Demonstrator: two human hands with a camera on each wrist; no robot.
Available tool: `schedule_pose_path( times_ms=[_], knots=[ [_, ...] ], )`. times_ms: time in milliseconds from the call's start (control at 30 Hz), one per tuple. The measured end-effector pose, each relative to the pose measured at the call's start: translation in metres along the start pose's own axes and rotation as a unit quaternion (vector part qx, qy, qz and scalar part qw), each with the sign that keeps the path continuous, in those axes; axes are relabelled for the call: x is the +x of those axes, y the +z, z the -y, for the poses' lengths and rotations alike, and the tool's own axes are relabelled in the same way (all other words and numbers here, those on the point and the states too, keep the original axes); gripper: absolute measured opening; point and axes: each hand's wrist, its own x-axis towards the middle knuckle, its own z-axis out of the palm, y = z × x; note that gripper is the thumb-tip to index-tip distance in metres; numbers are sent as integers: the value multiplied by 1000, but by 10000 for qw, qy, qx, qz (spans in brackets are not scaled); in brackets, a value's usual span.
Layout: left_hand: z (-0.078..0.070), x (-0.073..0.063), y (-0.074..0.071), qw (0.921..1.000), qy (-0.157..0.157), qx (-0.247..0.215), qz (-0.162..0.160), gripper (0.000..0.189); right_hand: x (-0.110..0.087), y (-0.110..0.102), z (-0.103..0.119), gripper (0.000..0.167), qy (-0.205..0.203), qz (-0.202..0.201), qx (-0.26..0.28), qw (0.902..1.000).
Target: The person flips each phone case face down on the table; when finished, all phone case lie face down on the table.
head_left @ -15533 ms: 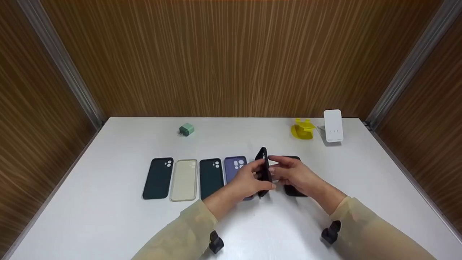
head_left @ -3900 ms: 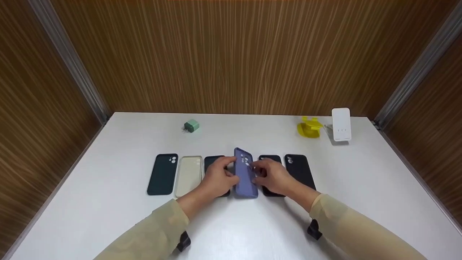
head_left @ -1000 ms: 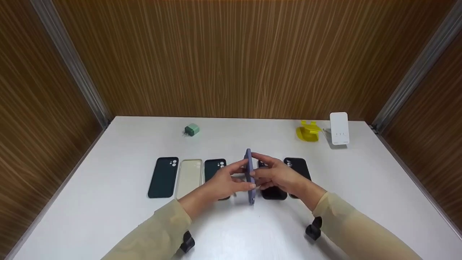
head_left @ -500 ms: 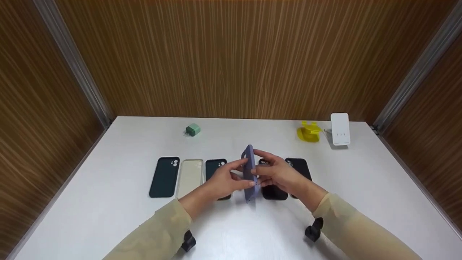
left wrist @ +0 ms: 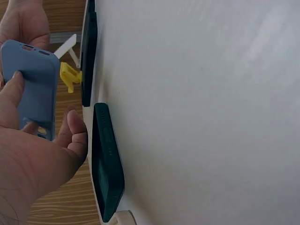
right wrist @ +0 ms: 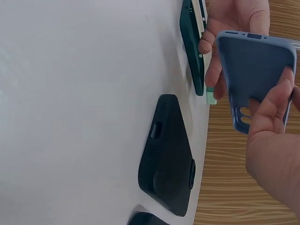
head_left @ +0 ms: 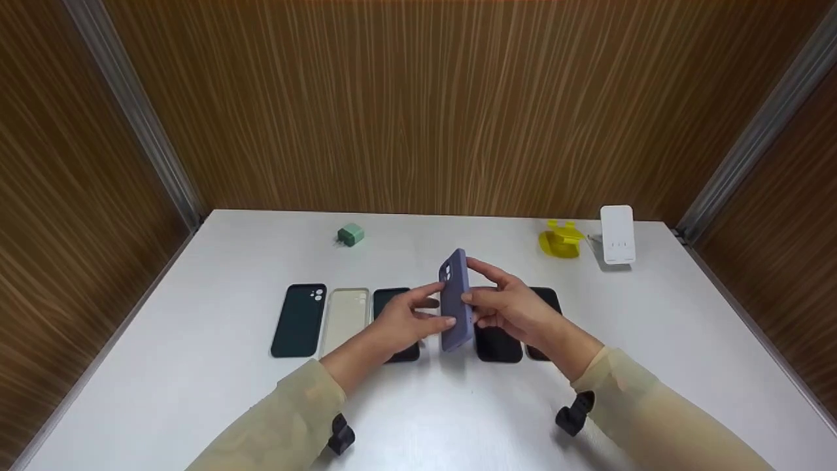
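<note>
Raised over the table, a purple phone case (head_left: 456,304) stands on edge between both hands; it looks bluish in the wrist views. My right hand (head_left: 516,307) holds its right edge, thumb on the rim and the other fingers behind. On its left-facing back, thumb and forefinger of my left hand (head_left: 405,322) hold it near the camera cutouts. The right wrist view shows the inside of the case (right wrist: 255,65) with a raised rim. Below the hands lie a dark green case (head_left: 397,337) and a black case (head_left: 498,343), each partly covered.
Further left are another dark green case (head_left: 297,320) and a cream case (head_left: 346,317); a second black case (head_left: 548,297) is on the right. Toward the back sit a green plug charger (head_left: 351,234), a yellow stand (head_left: 560,240) and a white stand (head_left: 617,234). Wood-grain panels surround the table.
Earlier a black case was held while the purple one lay on the table. Since then, hands took up the purple case; in the last second it rose and turned, showing more of its back.
</note>
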Motion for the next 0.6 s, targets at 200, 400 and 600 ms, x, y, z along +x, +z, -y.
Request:
schedule_pose_path(
  times_ms=[200, 400, 600],
  knots=[
    [3, 2, -1, 9995, -31, -299, -91, 71, 1, -1, -2, 81, 112, -78, 47, 9999],
    [5, 5, -5, 9979, -97, -228, -606, 69, 0, -4, -3, 78, 162, -205, -396, 9989],
    [6, 5, -9, 9951, -215, -75, -965, 70, 1, -9, -11, 73, 294, -441, -954, 9940]
  ],
)
